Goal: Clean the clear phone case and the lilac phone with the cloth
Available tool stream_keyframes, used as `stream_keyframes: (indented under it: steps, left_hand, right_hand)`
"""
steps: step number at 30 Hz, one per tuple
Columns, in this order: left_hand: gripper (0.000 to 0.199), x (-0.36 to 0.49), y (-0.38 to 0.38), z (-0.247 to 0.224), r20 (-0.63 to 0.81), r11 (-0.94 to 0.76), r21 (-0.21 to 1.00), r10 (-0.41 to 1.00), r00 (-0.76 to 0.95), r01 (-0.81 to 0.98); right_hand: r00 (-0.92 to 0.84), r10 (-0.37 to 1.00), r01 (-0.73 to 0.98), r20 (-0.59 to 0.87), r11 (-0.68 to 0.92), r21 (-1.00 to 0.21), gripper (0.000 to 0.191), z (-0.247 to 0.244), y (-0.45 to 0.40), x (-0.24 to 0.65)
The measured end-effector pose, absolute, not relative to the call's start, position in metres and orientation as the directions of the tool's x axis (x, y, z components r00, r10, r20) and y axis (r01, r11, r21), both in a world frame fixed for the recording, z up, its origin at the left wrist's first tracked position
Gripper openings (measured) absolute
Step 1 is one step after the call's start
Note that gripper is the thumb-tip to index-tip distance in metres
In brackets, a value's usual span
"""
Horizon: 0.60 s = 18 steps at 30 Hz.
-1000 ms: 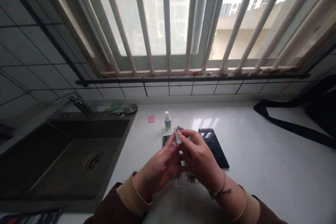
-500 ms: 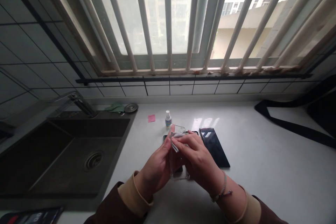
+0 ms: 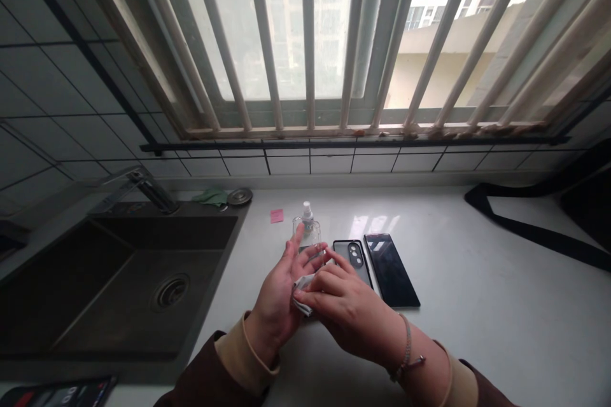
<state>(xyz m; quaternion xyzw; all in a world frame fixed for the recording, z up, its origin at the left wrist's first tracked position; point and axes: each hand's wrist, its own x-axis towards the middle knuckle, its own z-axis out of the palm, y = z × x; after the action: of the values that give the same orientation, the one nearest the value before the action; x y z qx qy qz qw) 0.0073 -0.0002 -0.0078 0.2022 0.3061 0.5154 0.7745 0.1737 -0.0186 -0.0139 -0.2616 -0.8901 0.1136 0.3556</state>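
A clear phone case (image 3: 312, 240) rests in my left hand (image 3: 279, 296), which is turned palm up with the thumb and fingers stretched along it. My right hand (image 3: 346, 299) pinches a folded light grey cloth (image 3: 302, 285) and presses it against the lower part of the case, above the left palm. The case's lower part is hidden by the cloth and the hands. Just right of the hands lies a black-rimmed phone case (image 3: 342, 255) with a camera cutout, partly covered by my right hand. Beside that lies a dark phone (image 3: 392, 270).
A small white-capped spray bottle (image 3: 307, 208) stands behind the clear case. A pink sticky note (image 3: 277, 215) lies to its left. The dark sink (image 3: 119, 280) with its faucet (image 3: 155, 191) is at left, and a black strap (image 3: 482, 200) lies at right.
Both hands have moved slightly down and apart, and the left palm has opened upward. The cloth is lower on the clear case. The black-rimmed case now shows more.
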Motion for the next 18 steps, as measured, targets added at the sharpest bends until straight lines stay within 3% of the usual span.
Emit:
stream_keyframes:
  steps: [3,7,9,11,13,15,18]
  left_hand:
    - [0.062,0.009,0.002,-0.007,-0.278,0.364,0.639,0.931,0.238,-0.678]
    - [0.061,0.010,0.004,-0.004,-0.277,0.351,0.653,0.935,0.219,-0.671]
    - [0.062,0.010,0.004,-0.002,-0.276,0.365,0.647,0.931,0.241,-0.669]
    - [0.064,0.009,0.003,0.000,-0.286,0.403,0.643,0.915,0.284,-0.651]
    - [0.067,0.010,0.001,0.000,-0.302,0.447,0.648,0.894,0.330,-0.617]
    - [0.068,0.010,-0.002,-0.001,-0.311,0.482,0.654,0.874,0.373,-0.583]
    - [0.061,0.011,-0.004,-0.005,-0.277,0.483,0.683,0.866,0.417,-0.548]
  right_hand:
    - [-0.566,0.630,0.279,0.532,0.753,-0.596,0.029,-0.011,-0.017,0.178]
    - [-0.244,0.923,0.054,0.299,0.321,-0.946,0.036,-0.019,-0.002,0.189]
    - [-0.009,0.991,-0.097,0.131,0.130,-0.987,0.042,-0.027,0.008,0.196]
    - [0.161,0.987,-0.213,0.026,0.061,-0.975,0.046,-0.031,0.015,0.203]
    - [0.254,0.966,-0.117,0.057,0.089,-0.989,0.045,-0.031,0.017,0.208]
    - [0.238,0.944,0.146,0.228,0.198,-0.969,0.039,-0.028,0.014,0.209]
    - [-0.038,0.866,0.426,0.499,0.466,-0.776,0.036,-0.027,0.008,0.203]
